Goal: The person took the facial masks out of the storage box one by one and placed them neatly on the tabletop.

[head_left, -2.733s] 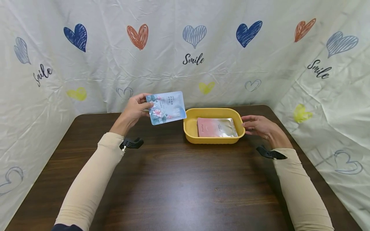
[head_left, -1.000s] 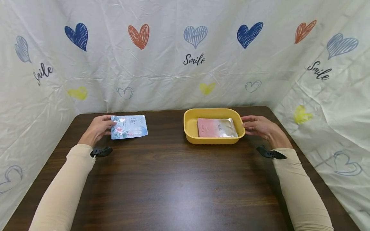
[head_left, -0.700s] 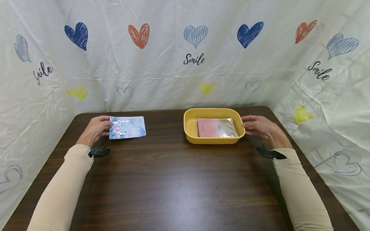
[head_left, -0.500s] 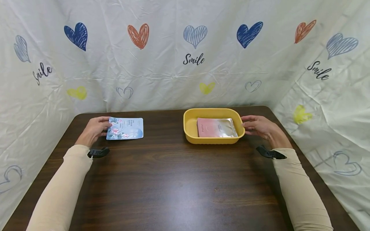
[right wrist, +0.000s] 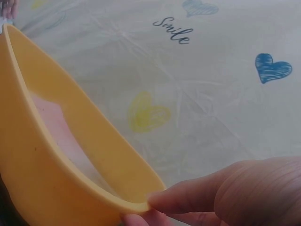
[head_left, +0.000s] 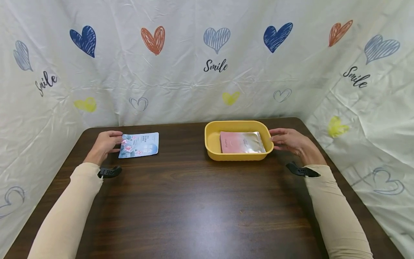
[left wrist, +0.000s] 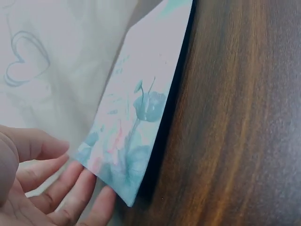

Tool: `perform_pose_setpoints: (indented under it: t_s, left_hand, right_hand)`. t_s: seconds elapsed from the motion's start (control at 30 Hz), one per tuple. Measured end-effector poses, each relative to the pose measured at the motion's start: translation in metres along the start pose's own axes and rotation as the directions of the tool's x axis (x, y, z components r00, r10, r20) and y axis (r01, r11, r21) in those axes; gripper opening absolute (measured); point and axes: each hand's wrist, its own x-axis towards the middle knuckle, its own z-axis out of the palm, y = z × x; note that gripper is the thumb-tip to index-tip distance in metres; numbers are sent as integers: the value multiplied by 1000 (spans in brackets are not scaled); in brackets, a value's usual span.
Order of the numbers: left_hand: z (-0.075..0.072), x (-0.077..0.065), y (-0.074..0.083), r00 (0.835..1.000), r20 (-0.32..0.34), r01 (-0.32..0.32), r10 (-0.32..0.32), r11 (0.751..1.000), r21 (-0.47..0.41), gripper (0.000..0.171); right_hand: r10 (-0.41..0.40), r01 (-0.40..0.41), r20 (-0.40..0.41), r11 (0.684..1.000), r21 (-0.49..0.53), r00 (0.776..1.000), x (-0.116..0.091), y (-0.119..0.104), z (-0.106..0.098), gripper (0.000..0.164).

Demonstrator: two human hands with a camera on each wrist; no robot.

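A light-blue sheet mask packet (head_left: 139, 145) with pink flowers lies face up at the table's left rear. My left hand (head_left: 104, 144) is at its left edge. In the left wrist view the thumb (left wrist: 42, 145) stands apart from the packet, and the other fingers are loosely bent, some tips at its edge. At the table's rear right, my right hand (head_left: 291, 143) pinches the right end of a yellow basket (head_left: 239, 157); its thumb meets the rim in the right wrist view. Inside the basket lies a pink-and-silver sheet mask packet (head_left: 242, 142).
The dark wooden table (head_left: 194, 201) stretches toward me. Behind it and at both sides hangs a pale cloth (head_left: 181, 68) printed with hearts and the word "Smile". A black strap (head_left: 110, 172) is on my left wrist and another black strap (head_left: 302, 170) on my right.
My left hand has carried the blue packet from beside the basket leftward and down to the table, and its thumb has come off it. My right hand and the basket have stayed put.
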Motion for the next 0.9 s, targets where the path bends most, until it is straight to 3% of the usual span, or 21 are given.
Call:
perform_pose_setpoints:
  t_s: [0.23, 0.63, 0.9]
  left_hand:
    - [8, -6, 16, 998, -29, -45, 48, 995, 84, 48]
    - [45, -16, 70, 972, 61, -224, 225, 974, -26, 49]
    - [67, -21, 92, 948, 79, -301, 310, 947, -111, 47]
  right_hand:
    - [10, -10, -8, 1000, 10, 1000, 0, 0, -1, 64]
    - [6, -6, -9, 1000, 1, 1000, 0, 1, -1, 64]
    - [4, -4, -1, 1000, 19, 1000, 4, 5, -3, 64]
